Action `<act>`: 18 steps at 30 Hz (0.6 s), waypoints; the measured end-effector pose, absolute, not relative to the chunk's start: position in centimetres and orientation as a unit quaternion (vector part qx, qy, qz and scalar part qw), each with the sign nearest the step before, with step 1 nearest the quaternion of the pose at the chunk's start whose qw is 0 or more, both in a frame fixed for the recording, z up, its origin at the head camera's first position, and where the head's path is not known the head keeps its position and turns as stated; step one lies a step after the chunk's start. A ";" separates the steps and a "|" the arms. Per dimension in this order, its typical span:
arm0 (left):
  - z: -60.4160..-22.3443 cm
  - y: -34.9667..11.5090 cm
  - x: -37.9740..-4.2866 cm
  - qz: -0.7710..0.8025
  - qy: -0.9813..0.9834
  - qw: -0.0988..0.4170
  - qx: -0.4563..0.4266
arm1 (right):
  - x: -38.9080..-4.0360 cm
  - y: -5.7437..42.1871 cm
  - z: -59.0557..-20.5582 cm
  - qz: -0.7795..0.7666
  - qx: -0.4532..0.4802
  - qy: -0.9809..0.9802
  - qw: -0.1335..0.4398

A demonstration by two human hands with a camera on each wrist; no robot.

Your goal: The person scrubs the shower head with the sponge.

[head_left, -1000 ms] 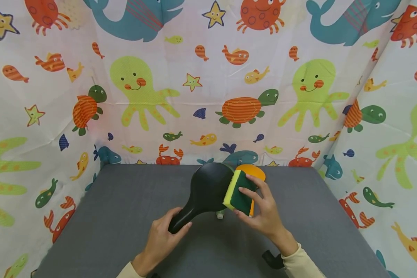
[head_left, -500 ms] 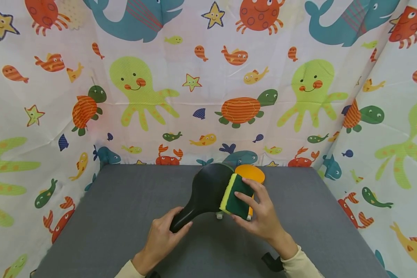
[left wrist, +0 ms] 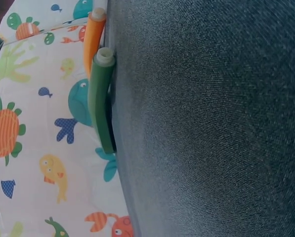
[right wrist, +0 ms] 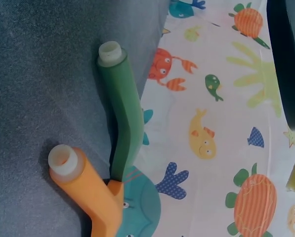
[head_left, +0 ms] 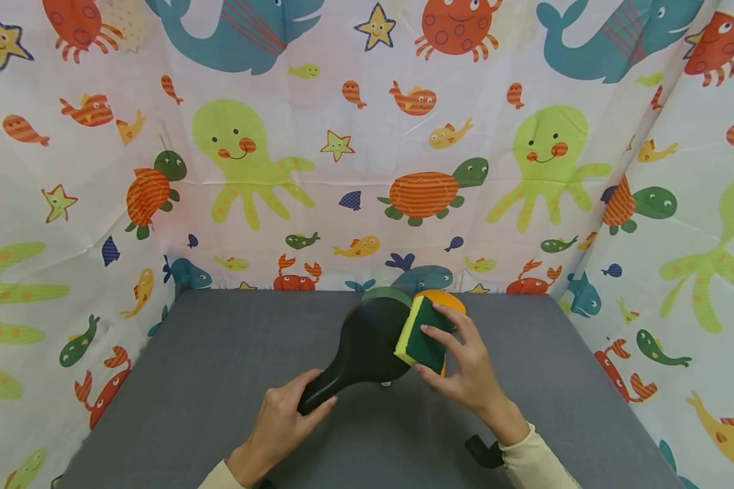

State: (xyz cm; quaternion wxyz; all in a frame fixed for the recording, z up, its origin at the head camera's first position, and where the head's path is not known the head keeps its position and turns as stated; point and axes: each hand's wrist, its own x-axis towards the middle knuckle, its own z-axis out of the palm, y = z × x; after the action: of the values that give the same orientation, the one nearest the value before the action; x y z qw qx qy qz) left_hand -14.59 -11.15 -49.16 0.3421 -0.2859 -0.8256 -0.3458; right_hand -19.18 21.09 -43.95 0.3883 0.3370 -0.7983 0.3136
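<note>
My left hand [head_left: 283,420] grips the handle of a black shower head [head_left: 376,339], raised over the table with its round back up. My right hand [head_left: 469,365] pinches a yellow-and-green sponge [head_left: 425,334] between thumb and fingers. The sponge's yellow side meets the right edge of the black head in the head view. The right wrist view catches only the black head's rim [right wrist: 288,64] and a corner of the sponge. Beyond them lie a green shower head [left wrist: 101,101] and an orange shower head [right wrist: 90,197], partly hidden in the head view.
The grey table [head_left: 245,346] extends to both sides of the hands. A white sheet [head_left: 342,170] printed with sea animals closes off the back and sides. A black curved piece [head_left: 483,451] shows beside the right wrist.
The black shower head has dipped and tilted slightly, uncovering more of the green one behind. The sponge slid down and left, then back up and right along the black head's edge.
</note>
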 end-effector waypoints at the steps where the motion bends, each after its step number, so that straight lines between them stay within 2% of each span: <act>1: -49.2 -11.2 -14.6 -0.346 -0.826 0.342 -0.285 | -19.1 21.0 -43.9 0.313 0.338 -0.798 0.389; 18: -49.2 -11.1 -14.5 -0.333 -0.834 0.340 -0.279 | -17.9 20.0 -43.8 0.301 0.382 -0.785 0.385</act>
State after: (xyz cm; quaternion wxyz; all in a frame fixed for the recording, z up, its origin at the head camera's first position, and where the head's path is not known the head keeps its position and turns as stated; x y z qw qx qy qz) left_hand -14.48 -11.14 -49.22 0.3397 -0.2795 -0.8339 -0.3332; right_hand -17.93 19.99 -43.79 0.3854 0.3816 -0.7845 0.3006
